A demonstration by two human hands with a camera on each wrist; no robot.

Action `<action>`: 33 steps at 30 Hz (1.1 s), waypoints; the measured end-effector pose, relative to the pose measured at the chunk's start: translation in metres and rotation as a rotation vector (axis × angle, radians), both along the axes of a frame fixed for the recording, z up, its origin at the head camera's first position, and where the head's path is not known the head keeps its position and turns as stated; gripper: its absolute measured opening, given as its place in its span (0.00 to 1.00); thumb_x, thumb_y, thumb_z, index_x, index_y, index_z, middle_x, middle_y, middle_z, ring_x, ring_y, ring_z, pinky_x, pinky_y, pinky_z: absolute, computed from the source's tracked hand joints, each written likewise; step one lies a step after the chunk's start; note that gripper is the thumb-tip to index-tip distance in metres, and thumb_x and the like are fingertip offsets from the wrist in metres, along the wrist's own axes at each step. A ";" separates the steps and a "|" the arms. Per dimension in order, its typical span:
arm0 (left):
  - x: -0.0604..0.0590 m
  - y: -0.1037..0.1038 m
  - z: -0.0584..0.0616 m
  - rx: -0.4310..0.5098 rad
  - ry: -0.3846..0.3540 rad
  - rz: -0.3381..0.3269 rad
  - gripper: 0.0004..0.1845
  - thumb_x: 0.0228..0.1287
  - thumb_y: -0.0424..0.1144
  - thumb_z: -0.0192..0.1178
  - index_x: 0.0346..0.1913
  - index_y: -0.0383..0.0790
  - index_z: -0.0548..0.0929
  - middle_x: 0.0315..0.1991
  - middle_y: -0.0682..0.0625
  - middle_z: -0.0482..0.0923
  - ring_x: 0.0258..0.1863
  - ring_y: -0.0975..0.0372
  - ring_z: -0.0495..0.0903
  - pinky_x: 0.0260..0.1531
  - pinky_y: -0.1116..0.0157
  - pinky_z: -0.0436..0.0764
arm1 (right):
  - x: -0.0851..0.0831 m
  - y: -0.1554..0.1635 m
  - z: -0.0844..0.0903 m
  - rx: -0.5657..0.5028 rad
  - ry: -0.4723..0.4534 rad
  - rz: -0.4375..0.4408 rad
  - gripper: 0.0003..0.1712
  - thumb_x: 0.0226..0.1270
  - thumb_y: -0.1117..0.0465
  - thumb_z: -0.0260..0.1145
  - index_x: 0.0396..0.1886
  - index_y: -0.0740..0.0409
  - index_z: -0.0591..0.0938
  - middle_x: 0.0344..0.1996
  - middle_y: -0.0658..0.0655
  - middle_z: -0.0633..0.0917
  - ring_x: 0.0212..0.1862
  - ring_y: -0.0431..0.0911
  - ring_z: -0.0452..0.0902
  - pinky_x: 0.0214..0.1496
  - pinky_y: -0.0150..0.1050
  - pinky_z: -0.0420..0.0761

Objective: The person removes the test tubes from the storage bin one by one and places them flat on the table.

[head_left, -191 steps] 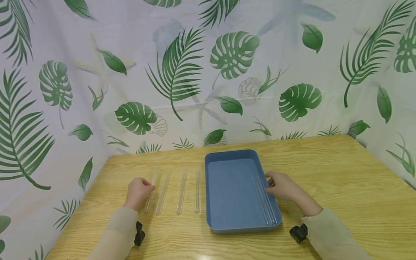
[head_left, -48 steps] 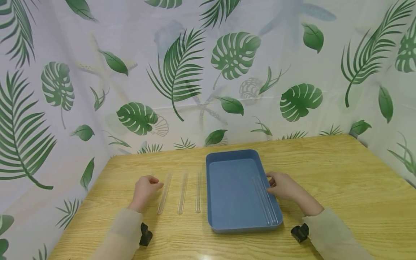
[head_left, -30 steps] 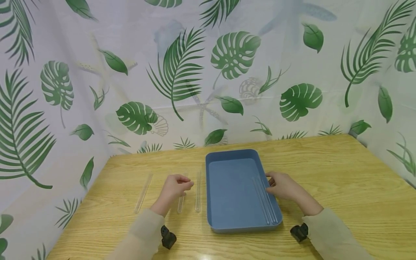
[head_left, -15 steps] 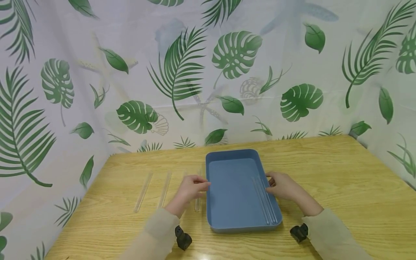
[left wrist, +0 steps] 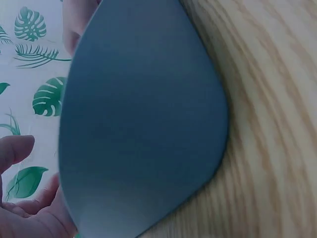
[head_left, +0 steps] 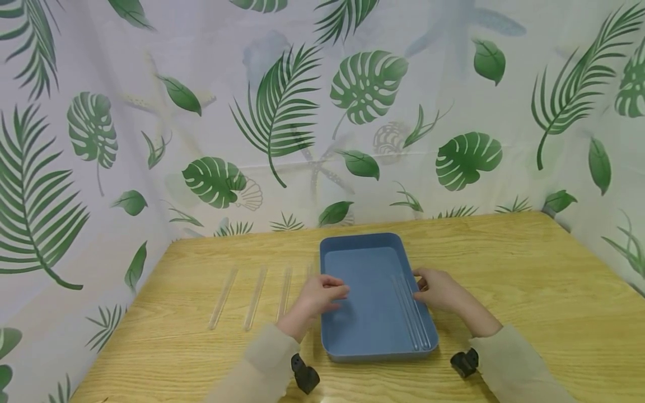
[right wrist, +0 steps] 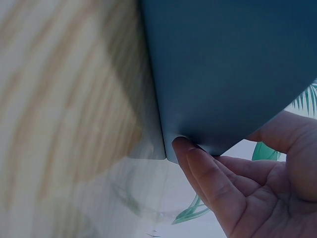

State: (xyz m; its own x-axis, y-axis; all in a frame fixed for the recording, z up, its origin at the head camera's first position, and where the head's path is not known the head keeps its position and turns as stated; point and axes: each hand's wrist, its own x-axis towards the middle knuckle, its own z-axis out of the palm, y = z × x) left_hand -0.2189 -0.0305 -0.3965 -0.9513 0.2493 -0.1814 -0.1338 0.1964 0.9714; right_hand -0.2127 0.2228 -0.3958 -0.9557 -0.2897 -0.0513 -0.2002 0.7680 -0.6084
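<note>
A blue rectangular tray (head_left: 365, 350) rests on the wooden table. Clear test tubes (head_left: 415, 319) lie lengthwise along its right side. My right hand (head_left: 437, 288) grips the tray's right wall; in the right wrist view its fingers (right wrist: 213, 173) press the outside while the thumb reaches over the rim. My left hand (head_left: 318, 296) hovers over the tray's left rim, thumb and fingers apart in the left wrist view, holding nothing. Left of the tray, test tubes stand in a row lying flat: the leftmost tube (head_left: 221, 299), a second tube (head_left: 255, 299), a third tube (head_left: 284, 291), and another partly hidden behind my left hand.
The wooden table (head_left: 529, 280) extends to both sides of the tray. Behind it hangs a white cloth (head_left: 302, 129) with printed green leaves. A black wrist camera (head_left: 304, 374) sits at the left sleeve, another black camera (head_left: 464, 362) at the right one.
My left hand has left the leftmost test tube, which now lies slightly farther left, and has travelled right across the row to the tray. The right hand keeps its hold on the tray.
</note>
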 end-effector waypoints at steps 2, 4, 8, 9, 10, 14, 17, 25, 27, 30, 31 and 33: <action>0.001 0.004 -0.001 0.000 -0.004 0.000 0.19 0.57 0.34 0.59 0.49 0.24 0.72 0.42 0.41 0.74 0.43 0.53 0.76 0.38 0.62 0.77 | 0.000 0.000 0.000 -0.004 -0.003 -0.005 0.28 0.55 0.70 0.60 0.54 0.80 0.64 0.34 0.66 0.78 0.35 0.54 0.75 0.31 0.42 0.76; 0.003 0.008 -0.001 0.005 -0.006 0.002 0.22 0.56 0.34 0.59 0.51 0.23 0.70 0.44 0.40 0.73 0.45 0.53 0.75 0.39 0.61 0.77 | 0.001 0.000 0.000 -0.009 -0.007 -0.007 0.29 0.55 0.70 0.60 0.54 0.80 0.64 0.34 0.66 0.78 0.36 0.54 0.75 0.31 0.42 0.76; 0.009 0.016 0.000 -0.009 -0.021 0.001 0.26 0.56 0.37 0.60 0.54 0.24 0.67 0.48 0.40 0.70 0.47 0.52 0.73 0.42 0.60 0.75 | 0.001 0.000 0.000 -0.012 -0.002 -0.001 0.29 0.55 0.70 0.60 0.54 0.80 0.64 0.35 0.66 0.78 0.37 0.55 0.75 0.31 0.42 0.76; 0.011 0.018 0.000 -0.011 -0.027 -0.006 0.27 0.56 0.37 0.60 0.55 0.25 0.67 0.49 0.40 0.70 0.47 0.52 0.73 0.42 0.59 0.75 | 0.001 0.001 0.000 -0.011 0.000 0.003 0.29 0.55 0.69 0.61 0.54 0.80 0.64 0.35 0.66 0.78 0.37 0.56 0.75 0.31 0.42 0.76; 0.012 0.021 0.000 -0.015 -0.034 -0.014 0.27 0.56 0.38 0.60 0.55 0.25 0.66 0.50 0.40 0.69 0.48 0.51 0.73 0.43 0.59 0.74 | 0.001 0.001 0.000 -0.011 0.001 0.005 0.29 0.55 0.69 0.61 0.54 0.80 0.64 0.35 0.66 0.78 0.37 0.56 0.75 0.31 0.42 0.76; 0.015 0.029 0.000 -0.018 -0.054 -0.054 0.29 0.57 0.39 0.59 0.57 0.25 0.64 0.53 0.39 0.68 0.50 0.51 0.71 0.43 0.61 0.75 | 0.001 0.001 0.000 -0.010 0.005 0.009 0.29 0.55 0.69 0.60 0.54 0.80 0.64 0.35 0.66 0.78 0.37 0.56 0.75 0.31 0.42 0.76; 0.018 0.035 -0.003 -0.014 -0.059 -0.082 0.30 0.57 0.37 0.59 0.59 0.24 0.63 0.54 0.37 0.66 0.51 0.51 0.71 0.42 0.61 0.75 | 0.001 0.000 0.000 -0.011 0.002 0.006 0.29 0.55 0.69 0.60 0.54 0.80 0.64 0.35 0.67 0.78 0.37 0.56 0.75 0.31 0.42 0.76; 0.024 0.058 -0.013 -0.044 -0.073 -0.117 0.28 0.56 0.34 0.60 0.57 0.24 0.64 0.49 0.40 0.72 0.48 0.52 0.72 0.41 0.60 0.75 | 0.002 -0.001 0.003 -0.021 -0.009 0.003 0.28 0.57 0.67 0.60 0.53 0.81 0.64 0.34 0.66 0.78 0.34 0.53 0.76 0.30 0.42 0.76; 0.026 0.064 -0.014 -0.046 -0.080 -0.122 0.27 0.56 0.34 0.60 0.57 0.25 0.65 0.48 0.41 0.73 0.49 0.52 0.72 0.41 0.60 0.75 | 0.002 -0.001 0.003 -0.019 -0.006 0.004 0.28 0.57 0.67 0.60 0.53 0.81 0.64 0.33 0.66 0.78 0.34 0.53 0.76 0.30 0.42 0.76; 0.028 0.072 -0.016 -0.044 -0.096 -0.124 0.27 0.56 0.33 0.60 0.57 0.25 0.65 0.48 0.41 0.73 0.49 0.51 0.72 0.41 0.60 0.75 | 0.002 0.000 0.002 -0.019 0.002 0.004 0.28 0.57 0.67 0.60 0.53 0.81 0.64 0.33 0.66 0.78 0.35 0.54 0.76 0.30 0.42 0.76; 0.028 0.074 -0.016 -0.040 -0.107 -0.125 0.27 0.56 0.33 0.60 0.57 0.25 0.65 0.48 0.41 0.73 0.49 0.51 0.71 0.41 0.59 0.75 | 0.002 0.000 0.002 -0.018 0.005 0.004 0.27 0.57 0.67 0.60 0.53 0.80 0.65 0.33 0.66 0.79 0.35 0.53 0.76 0.30 0.42 0.76; 0.029 0.078 -0.016 -0.039 -0.119 -0.119 0.27 0.56 0.33 0.60 0.57 0.25 0.66 0.50 0.40 0.71 0.50 0.50 0.71 0.42 0.58 0.75 | 0.002 0.000 0.002 -0.022 0.008 0.005 0.27 0.57 0.67 0.60 0.53 0.80 0.65 0.33 0.65 0.79 0.35 0.53 0.76 0.30 0.41 0.76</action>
